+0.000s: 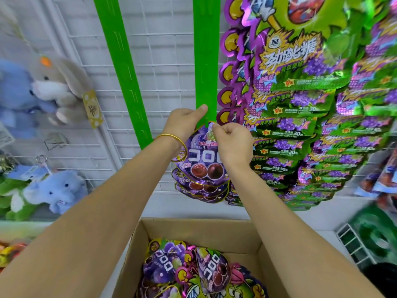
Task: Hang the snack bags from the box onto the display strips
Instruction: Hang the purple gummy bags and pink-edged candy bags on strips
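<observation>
1. Head view, bkgd: white wire grid wall with two green display strips; plush toys at left, green/purple candy bags filling the strips at right.
2. My left hand pinches the near display strip at its lower end, thumb pressed on the strip's face.
3. My right hand is clenched on the top edge of a purple snack bag, held up against the strip just above three like bags already hung.
4. Step in hand, as I judge: threading the bag's hang-hole onto a strip tab; hole itself hidden by fingers.
5. Next: seat it, let go, then reach down to the box, where more bags lie.
</observation>
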A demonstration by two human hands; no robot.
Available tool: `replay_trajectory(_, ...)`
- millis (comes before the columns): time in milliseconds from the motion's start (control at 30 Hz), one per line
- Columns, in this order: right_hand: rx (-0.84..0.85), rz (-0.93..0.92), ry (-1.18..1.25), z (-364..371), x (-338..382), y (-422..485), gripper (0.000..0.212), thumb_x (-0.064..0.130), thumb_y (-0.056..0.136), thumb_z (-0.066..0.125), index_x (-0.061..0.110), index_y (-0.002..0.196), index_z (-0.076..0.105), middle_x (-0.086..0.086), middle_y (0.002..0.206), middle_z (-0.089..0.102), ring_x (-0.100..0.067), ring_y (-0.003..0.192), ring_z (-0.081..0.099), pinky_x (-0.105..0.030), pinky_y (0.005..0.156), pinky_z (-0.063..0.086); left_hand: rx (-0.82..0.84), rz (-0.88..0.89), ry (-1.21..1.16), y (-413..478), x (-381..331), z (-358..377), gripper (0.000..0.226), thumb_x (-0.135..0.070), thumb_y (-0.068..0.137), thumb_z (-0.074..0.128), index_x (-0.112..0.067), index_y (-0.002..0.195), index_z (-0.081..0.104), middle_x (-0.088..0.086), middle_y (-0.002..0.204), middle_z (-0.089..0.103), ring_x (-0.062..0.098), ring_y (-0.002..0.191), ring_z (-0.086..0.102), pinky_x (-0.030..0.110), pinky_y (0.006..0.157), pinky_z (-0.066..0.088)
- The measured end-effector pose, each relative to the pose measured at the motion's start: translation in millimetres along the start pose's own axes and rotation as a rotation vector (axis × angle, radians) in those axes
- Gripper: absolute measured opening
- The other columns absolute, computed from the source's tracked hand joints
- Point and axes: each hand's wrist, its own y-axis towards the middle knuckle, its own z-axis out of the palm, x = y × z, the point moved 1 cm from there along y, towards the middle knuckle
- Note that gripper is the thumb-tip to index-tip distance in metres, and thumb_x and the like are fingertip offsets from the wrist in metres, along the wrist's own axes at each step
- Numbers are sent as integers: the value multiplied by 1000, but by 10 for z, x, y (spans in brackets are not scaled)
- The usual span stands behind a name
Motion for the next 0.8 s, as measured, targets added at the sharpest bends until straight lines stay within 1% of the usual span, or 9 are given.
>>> replay_trajectory(133,49,2,-31,40,-116,-23,48,40,89,56,24,48,36,4,49,37,-20,57,39,-30,57,30,21,17,33,3,63,-39,33,-42,88,54,-10,85,60,12,79,55,18,75,49,29,72,39)
replay_trajectory(200,64,-38,3,52,-160,-43,41,40,89,56,22,54,44,5,52,43,-20,60,43,-32,58,34,40,50,48,-39,112,-65,23,-35,89,55,-13,87,62,8,79,59,15,71,52,25,69,41)
replay_trajectory(300,61,-93,-12,18,-211,-149,25,35,90,57,10,91,62,-3,82,63,-22,81,57,-42,75,48,39,102,73,-188,281,-127,22,-18,87,60,-6,103,66,3,91,61,7,77,56,12,74,45)
replay_trajectory(367,21,-147,-75,-59,-294,-328,30,26,91,57,8,114,56,-7,109,58,-22,101,55,-39,89,46,-16,123,135,-345,459,-213,37,-24,78,67,-8,112,64,0,100,60,12,92,55,20,88,44)
replay_trajectory(433,-45,-206,-134,-121,-480,-615,35,18,90,57,9,123,49,-7,119,51,-21,111,50,-35,93,45,-45,174,236,-561,680,-316,46,-37,70,63,-14,110,64,-6,101,60,12,97,53,24,90,41)
replay_trajectory(500,51,-164,-149,-75,-816,-941,33,15,90,56,10,121,50,-6,117,51,-21,108,53,-35,88,47,-10,157,311,-825,928,-401,35,-28,78,65,-18,111,63,-22,95,52,9,100,48,24,89,39)
replay_trajectory(567,306,-1,-206,95,-1234,-1235,30,17,91,55,13,120,52,-3,117,51,-21,105,56,-36,86,48,25,102,381,-1050,1207,-483,33,-18,83,64,-18,115,60,-22,99,48,9,105,46,29,95,39)
replay_trajectory(667,611,375,-321,358,-1914,-1622,35,24,92,56,10,124,51,-8,126,53,-24,114,54,-34,93,43,96,-50,414,-1177,1486,-570,33,-17,83,63,-17,116,59,-3,120,54,20,113,49,34,100,39)
replay_trajectory(800,671,943,-304,425,-2530,-2066,41,25,91,58,2,124,53,-14,127,57,-32,116,54,-38,96,45,213,-172,384,-1182,1648,-562,22,-11,85,60,-17,106,61,3,119,59,20,112,52,31,98,40)
